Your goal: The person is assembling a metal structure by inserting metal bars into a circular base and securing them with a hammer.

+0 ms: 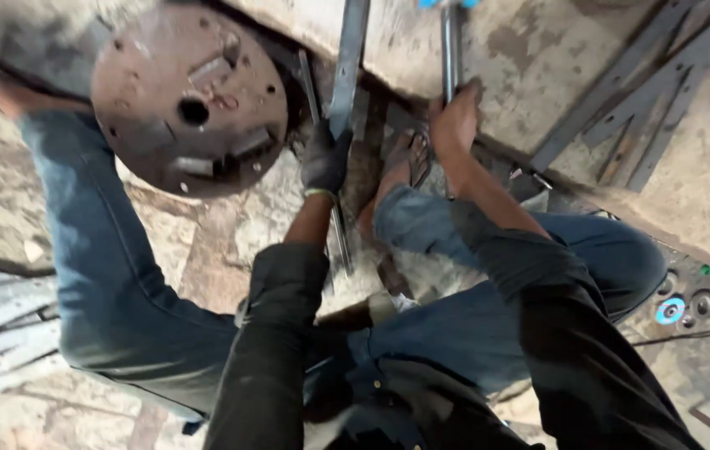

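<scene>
A long grey flat steel bar [346,67] and a round steel rod [451,50] lie roughly parallel on the floor.

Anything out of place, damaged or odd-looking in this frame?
Only the left hand wears a dark glove, gripping a flat metal bar; the right hand is bare on a metal rod. A rusty round plate lies beside them.
</scene>
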